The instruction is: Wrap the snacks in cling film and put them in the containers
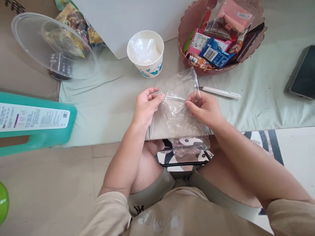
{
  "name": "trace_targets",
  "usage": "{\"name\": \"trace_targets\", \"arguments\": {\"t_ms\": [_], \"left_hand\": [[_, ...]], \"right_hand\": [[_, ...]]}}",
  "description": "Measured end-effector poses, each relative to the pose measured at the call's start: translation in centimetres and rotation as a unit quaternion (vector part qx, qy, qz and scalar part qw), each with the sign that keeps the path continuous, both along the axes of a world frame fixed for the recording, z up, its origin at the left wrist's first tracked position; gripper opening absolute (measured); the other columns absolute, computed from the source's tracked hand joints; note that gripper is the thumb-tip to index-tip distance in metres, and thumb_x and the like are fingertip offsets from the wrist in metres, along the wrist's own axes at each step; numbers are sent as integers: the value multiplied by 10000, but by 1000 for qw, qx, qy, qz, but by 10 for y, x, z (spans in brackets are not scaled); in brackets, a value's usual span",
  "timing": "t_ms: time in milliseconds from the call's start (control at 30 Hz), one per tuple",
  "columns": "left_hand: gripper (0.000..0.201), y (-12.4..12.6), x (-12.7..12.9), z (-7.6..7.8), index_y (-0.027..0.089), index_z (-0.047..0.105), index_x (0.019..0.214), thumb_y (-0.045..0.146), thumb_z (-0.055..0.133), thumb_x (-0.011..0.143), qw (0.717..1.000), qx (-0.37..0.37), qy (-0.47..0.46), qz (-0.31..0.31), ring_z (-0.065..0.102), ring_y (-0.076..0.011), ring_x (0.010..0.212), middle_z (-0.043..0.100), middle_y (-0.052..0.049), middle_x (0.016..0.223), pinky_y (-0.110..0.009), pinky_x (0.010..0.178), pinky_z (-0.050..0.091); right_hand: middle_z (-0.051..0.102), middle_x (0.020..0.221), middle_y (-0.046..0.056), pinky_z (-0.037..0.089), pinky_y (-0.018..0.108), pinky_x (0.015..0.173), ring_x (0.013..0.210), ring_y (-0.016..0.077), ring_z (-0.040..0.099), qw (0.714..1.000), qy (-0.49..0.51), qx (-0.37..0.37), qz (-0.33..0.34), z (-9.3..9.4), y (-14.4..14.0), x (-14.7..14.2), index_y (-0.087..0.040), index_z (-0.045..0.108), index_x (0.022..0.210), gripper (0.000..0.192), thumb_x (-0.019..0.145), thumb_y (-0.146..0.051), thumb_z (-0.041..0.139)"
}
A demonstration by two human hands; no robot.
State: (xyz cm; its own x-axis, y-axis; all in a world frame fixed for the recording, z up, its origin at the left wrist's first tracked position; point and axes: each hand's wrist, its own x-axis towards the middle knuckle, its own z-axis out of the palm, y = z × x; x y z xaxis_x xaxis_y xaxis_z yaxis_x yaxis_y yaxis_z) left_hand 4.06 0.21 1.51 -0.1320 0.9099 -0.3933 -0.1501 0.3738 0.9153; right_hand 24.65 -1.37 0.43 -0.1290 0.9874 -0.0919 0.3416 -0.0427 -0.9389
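A clear, crinkled plastic bag (172, 111) is stretched between my two hands, over the table's front edge. My left hand (145, 106) pinches one end of a narrow, straight band across the bag between thumb and fingers. At the band's other end, my right hand (208, 108) pinches the film. The bag's lower part hangs past the table edge above my lap. Just beyond my left hand stands a white paper cup (150, 68) with a blue pattern and crumpled clear film inside. A slim white tool (221, 92) with a dark tip lies behind my right hand; its exact kind is unclear.
A pink, gold-rimmed bowl (181, 49) of wrapped snacks stands at the back right. A dark phone (302, 73) lies at far right. On the left are a teal jug (55, 132) and a clear round lid (27, 41). A pale green cloth (98, 108) covers the table.
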Motion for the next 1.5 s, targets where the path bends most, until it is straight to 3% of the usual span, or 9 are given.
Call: {"name": "trace_targets", "arguments": {"t_ms": [333,433,567,700,767,867,1033,1267,1500], "left_hand": [[232,0,-8,-7,220,614,791,285,836,812,995,72,-36,66,408,-40,475,475,65,622,-182,417,312],[274,-2,-4,-5,214,617,760,380,821,838,998,52,3,32,466,-53,514,557,31,691,-198,416,301],[253,-4,2,-4,187,639,693,287,847,797,997,49,37,-42,423,-52,529,543,24,682,-208,429,259],[340,-5,2,-7,185,591,631,343,837,804,997,64,32,-6,385,-65,528,436,34,617,-211,427,224],[356,-6,1,-8,193,581,677,414,824,813,997,73,7,7,495,-79,611,508,16,687,-187,474,332],[348,-10,1,-8,230,619,922,486,822,800,997,63,-47,-19,673,-129,941,673,-18,986,-203,739,533],[659,-18,8,-4,290,552,1215,492,902,694,983,-22,-168,-76,703,-239,1230,725,-68,1275,-358,1003,576],[651,-19,16,4,182,698,1062,680,846,671,919,-141,-268,-253,776,-339,1106,797,-172,1169,-389,856,647],[298,-14,20,-1,188,695,974,340,829,755,978,-11,-90,-190,807,-204,850,816,-60,904,-260,703,623]], "right_hand": [[564,682,-16,410,313,559,577,139,487,999,-9,38,-33,1,1,2,-257,543,751,193,833,-353,688],[574,696,-10,421,319,581,604,147,508,998,1,45,-43,1,2,2,-254,542,752,158,828,-315,667],[569,677,-23,389,307,549,551,125,463,998,6,42,-40,1,1,2,-248,539,752,156,825,-310,662],[603,727,-6,429,319,594,629,148,521,996,-2,66,-57,1,1,4,-251,546,765,165,830,-329,677],[633,779,15,448,329,609,681,168,560,995,3,72,-66,1,1,5,-255,543,777,190,847,-368,680],[678,845,40,448,332,575,692,185,593,995,40,54,-67,2,-1,5,-269,516,817,287,887,-504,666],[690,822,23,362,309,444,487,129,461,992,113,14,-56,8,-6,6,-291,450,863,512,842,-770,630],[743,961,5,279,302,374,385,66,327,983,179,-7,-42,17,-9,8,-286,428,849,536,817,-763,669],[710,876,33,445,302,528,670,158,606,995,73,28,-69,10,-3,14,-264,525,824,331,878,-530,715]]}}
